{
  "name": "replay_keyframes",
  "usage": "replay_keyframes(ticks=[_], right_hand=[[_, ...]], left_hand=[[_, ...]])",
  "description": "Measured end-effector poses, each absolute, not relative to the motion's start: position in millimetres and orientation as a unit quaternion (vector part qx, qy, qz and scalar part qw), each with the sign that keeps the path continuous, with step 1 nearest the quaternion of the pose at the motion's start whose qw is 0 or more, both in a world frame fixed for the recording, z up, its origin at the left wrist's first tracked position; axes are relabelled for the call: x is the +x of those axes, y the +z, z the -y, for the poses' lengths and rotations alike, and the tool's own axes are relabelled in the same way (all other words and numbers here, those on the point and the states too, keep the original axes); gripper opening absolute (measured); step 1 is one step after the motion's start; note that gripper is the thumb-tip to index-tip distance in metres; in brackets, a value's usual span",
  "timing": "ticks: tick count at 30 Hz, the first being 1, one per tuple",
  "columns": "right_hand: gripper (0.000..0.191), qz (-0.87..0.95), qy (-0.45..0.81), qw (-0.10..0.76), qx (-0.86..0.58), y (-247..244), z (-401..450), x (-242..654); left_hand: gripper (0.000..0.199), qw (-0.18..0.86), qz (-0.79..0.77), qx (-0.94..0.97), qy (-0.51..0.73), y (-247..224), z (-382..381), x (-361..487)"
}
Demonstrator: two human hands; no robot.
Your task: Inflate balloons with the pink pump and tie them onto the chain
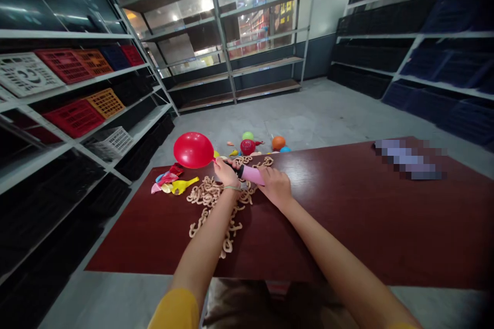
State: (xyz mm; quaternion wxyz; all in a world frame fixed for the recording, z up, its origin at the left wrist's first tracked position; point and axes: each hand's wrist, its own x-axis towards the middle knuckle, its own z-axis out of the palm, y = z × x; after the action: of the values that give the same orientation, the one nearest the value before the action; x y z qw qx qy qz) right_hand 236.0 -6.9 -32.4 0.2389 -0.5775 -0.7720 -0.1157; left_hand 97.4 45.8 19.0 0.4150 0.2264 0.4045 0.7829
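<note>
A red inflated balloon (193, 150) sticks out to the left of my left hand (227, 172), whose fingers are closed round its neck at the dark tip of a hand pump. The pink body of the hand pump (252, 175) lies in my right hand (277, 186), with the fingers wrapped round it. Beneath my hands, beige curled, rope-like pieces (206, 193) are heaped on the dark red table (339, 216). Left of them lie limp balloons, among them a yellow balloon (184, 185). My left fingers partly hide where the balloon meets the pump.
Beyond the table's far edge, inflated balloons rest on the floor, including an orange balloon (278, 142) and a dark red balloon (247, 147). A blurred, pixelated object (409, 159) lies at the table's right. Shelves with crates (73, 113) stand on both sides, and a metal rack (227, 61) stands behind.
</note>
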Motion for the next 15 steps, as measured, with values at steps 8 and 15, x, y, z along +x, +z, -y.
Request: replay_keyframes(ticks=[8,15], right_hand=[[0.047,0.802,-0.113,0.246,-0.533,-39,6,233],[0.047,0.795,-0.107,0.26,-0.538,-41,3,231]], left_hand=[[0.019,0.365,-0.41,0.217,0.808,60,-53,2],[0.019,0.356,-0.383,0.22,0.824,73,-59,-23]])
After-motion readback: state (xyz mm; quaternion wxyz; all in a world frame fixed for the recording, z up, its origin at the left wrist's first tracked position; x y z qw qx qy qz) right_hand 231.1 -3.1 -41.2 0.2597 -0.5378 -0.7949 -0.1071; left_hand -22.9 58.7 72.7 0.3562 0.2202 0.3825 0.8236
